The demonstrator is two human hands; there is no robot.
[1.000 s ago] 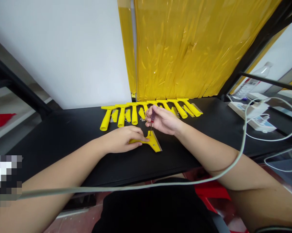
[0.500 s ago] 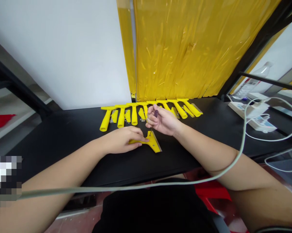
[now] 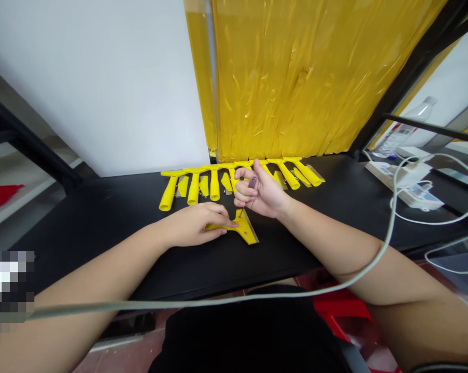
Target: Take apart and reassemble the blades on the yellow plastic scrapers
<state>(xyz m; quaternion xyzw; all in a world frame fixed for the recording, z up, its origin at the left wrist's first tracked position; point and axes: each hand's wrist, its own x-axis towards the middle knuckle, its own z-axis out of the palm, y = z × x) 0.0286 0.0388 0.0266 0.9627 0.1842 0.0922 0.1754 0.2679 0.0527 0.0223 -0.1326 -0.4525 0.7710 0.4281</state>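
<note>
A yellow scraper (image 3: pixel 246 231) lies on the black tabletop, its metal blade edge facing right. My left hand (image 3: pixel 202 224) is closed round the scraper's handle and presses it down, a finger resting near the head. Above the head, my right hand (image 3: pixel 260 191) grips a screwdriver (image 3: pixel 252 182) with a dark handle. The screwdriver's thin shaft points down at the upper screw of the scraper head. Behind my hands runs a row of more yellow scrapers (image 3: pixel 193 187), with small yellow plates (image 3: pixel 204 185), blades and screws lying between their handles.
A white panel (image 3: pixel 132 83) and yellow plastic sheeting (image 3: pixel 296 77) stand at the back. White power strips (image 3: pixel 408 186) and a plastic bottle (image 3: pixel 407 127) are on the right. A pale cable (image 3: pixel 257 295) crosses in front of my arms. Black posts frame both sides.
The fingers of my right hand have shifted on the screwdriver handle, the thumb now lifted higher. My left hand and the scraper stay in place.
</note>
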